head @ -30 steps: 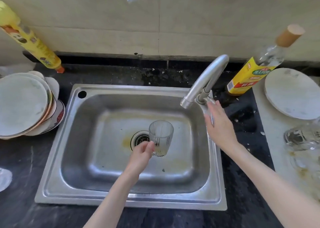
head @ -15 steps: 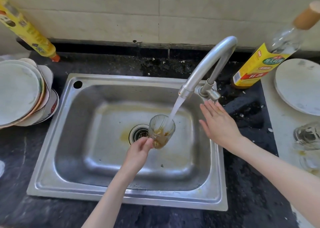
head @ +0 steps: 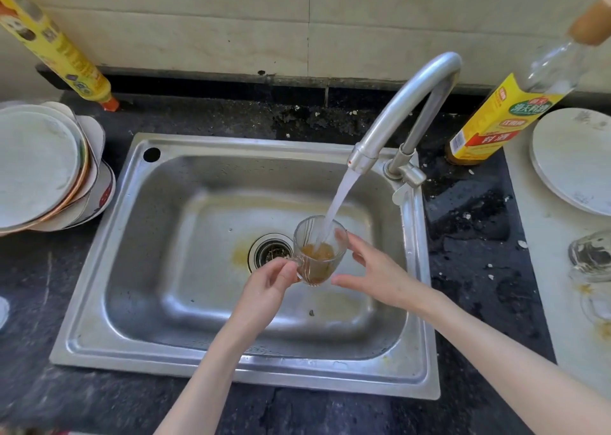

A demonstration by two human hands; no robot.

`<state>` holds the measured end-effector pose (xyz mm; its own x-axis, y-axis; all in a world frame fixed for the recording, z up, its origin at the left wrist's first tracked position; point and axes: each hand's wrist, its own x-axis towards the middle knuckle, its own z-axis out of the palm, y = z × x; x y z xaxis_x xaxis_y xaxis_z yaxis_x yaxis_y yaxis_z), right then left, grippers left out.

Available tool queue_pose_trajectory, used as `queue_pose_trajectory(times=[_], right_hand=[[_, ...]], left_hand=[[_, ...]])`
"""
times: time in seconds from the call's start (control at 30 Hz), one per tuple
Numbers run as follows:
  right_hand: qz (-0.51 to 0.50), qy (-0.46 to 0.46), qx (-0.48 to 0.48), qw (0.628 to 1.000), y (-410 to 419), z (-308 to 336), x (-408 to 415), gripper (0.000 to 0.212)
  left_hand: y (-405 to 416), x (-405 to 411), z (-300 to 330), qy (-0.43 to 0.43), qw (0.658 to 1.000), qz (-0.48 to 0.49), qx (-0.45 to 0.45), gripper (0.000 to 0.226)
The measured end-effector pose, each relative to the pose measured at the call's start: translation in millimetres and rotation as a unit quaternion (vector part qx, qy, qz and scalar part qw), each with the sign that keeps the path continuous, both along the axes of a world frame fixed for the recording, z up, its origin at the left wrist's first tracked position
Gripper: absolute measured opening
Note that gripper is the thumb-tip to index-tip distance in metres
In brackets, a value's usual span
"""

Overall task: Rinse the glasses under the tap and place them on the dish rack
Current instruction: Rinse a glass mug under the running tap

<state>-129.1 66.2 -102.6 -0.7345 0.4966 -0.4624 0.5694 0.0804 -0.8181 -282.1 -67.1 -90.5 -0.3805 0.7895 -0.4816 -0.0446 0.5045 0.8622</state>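
Fingers (head: 287, 269) pinch glass (head: 319, 251); right hand (head: 377, 274) spread.

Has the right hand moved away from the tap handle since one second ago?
Yes. The right hand has left the tap handle and come down and toward the sink's middle, now open beside the glass mug.

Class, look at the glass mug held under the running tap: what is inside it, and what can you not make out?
Inside the glass mug, tap water streams onto brownish liquid pooled at the bottom. The left hand pinches its handle. Churning liquid hides any residue on the base.
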Motion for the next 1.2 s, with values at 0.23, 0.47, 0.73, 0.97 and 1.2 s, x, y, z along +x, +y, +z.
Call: queue_pose_trajectory(times=[0.23,0.47,0.73,0.97,1.2], right_hand=[[-0.079,0.075,-0.107,0.988,-4.7,-3.2,-7.3,0.081],[-0.122,-0.011,-0.176,0.977,-16.4,1.3,-9.6,0.053],[-0.153,-0.070,-0.313,0.935,-7.4,-6.3,-12.2,0.067],[-0.195,0.075,-0.353,0.912,-4.6,3.0,-35.7,0.038],[-0.250,0.142,-0.233,0.929,-8.3,7.1,-53.9,0.063]], left_hand=[[5.0,1.7,7.7,-0.039,0.999,0.017,0.020,0.027],[12.4,3.0,15.1,-0.096,0.991,0.056,-0.076,0.038],[18.6,10.1,11.4,-0.094,0.986,0.101,-0.093,0.034],[28.3,17.0,24.0,-0.058,0.990,0.129,0.009,0.023],[29.3,14.1,26.4,-0.015,0.992,0.110,0.057,0.018]])
